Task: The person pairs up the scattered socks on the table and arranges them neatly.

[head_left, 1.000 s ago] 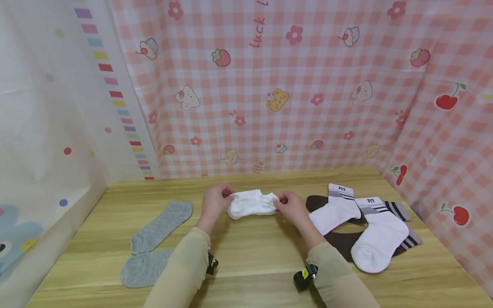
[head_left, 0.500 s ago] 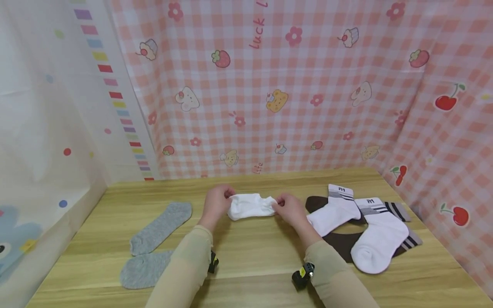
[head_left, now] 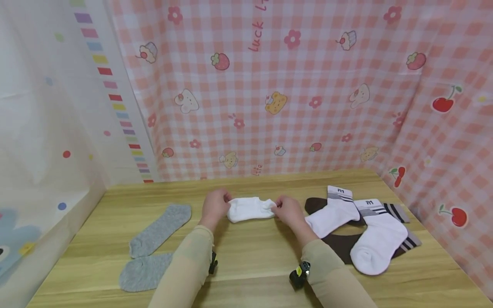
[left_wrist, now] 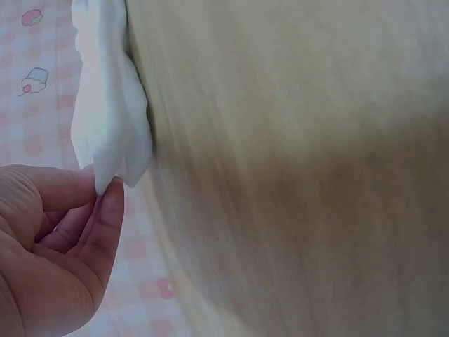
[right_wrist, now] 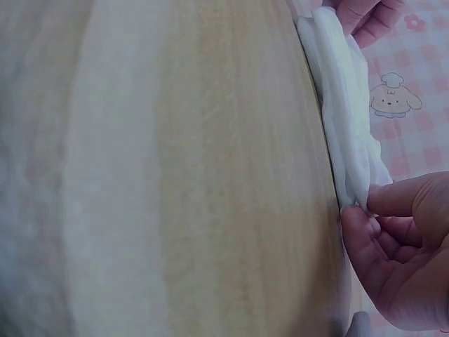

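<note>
A short white ankle sock (head_left: pixel 250 208) is stretched sideways between my two hands, over the far middle of the table. My left hand (head_left: pixel 216 208) pinches its left end; in the left wrist view the thumb and fingers (left_wrist: pixel 109 232) close on the fabric's tip. The other end is pinched by my right hand (head_left: pixel 289 210), and the right wrist view shows its thumb (right_wrist: pixel 400 198) and forefinger meeting at the sock's corner. The sock looks folded lengthwise in the wrist views.
On the left of the wooden table (head_left: pixel 250 265) lie two grey socks (head_left: pixel 159 231), the nearer partly hidden by my left sleeve. At right, two white striped socks (head_left: pixel 379 241) lie over dark brown socks (head_left: pixel 340 246) with grey striped cuffs. A pink checked curtain (head_left: pixel 246 85) stands behind.
Both hands and the white sock have come slightly lower and nearer in the head view. The pinch at each end stays the same, and the other socks keep their places.
</note>
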A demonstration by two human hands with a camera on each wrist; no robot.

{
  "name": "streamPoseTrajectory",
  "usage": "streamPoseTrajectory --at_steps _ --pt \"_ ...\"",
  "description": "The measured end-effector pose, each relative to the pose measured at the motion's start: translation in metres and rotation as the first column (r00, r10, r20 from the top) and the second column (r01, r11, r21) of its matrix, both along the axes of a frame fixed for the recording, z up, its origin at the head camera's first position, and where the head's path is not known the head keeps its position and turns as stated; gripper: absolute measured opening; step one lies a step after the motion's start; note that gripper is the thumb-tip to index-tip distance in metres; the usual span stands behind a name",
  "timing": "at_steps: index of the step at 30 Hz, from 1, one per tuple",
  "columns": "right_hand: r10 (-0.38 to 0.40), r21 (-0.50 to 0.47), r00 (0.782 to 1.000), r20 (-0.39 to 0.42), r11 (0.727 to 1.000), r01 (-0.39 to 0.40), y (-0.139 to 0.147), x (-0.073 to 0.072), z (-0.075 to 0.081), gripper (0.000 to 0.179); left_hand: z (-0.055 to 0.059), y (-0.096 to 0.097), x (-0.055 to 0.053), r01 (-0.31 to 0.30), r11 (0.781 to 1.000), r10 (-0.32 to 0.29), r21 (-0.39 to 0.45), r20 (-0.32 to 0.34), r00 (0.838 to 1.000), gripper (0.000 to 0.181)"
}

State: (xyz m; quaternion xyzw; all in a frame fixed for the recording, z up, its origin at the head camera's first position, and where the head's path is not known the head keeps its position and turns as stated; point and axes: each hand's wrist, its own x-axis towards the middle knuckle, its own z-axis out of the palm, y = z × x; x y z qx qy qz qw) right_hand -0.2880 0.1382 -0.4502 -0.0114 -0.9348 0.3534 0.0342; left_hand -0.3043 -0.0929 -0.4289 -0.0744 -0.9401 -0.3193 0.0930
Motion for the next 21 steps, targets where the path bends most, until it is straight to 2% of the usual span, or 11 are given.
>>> streamPoseTrajectory --at_steps 8,11,17,21 --pt "0.006 -0.016 1.000 -0.011 1.000 -0.006 0.004 0.000 -0.001 0.008 -0.001 -0.002 -0.002 -0.026 0.998 0.029 -0.058 0.053 0.998 0.011" --pt "0.015 0.006 1.000 -0.021 1.000 -0.015 0.007 0.000 0.001 0.009 0.001 -0.006 -0.002 -0.032 0.995 0.038 -0.099 0.060 0.997 0.008" --pt "0.033 0.083 0.999 -0.040 0.996 -0.030 0.009 0.005 0.016 0.015 0.015 -0.012 0.003 -0.025 0.989 0.030 -0.143 0.031 0.999 0.013" --pt "0.120 0.150 0.987 -0.104 0.983 -0.103 0.007 0.009 0.026 0.024 0.027 -0.010 0.011 0.027 0.982 -0.030 -0.188 -0.015 0.999 0.014"
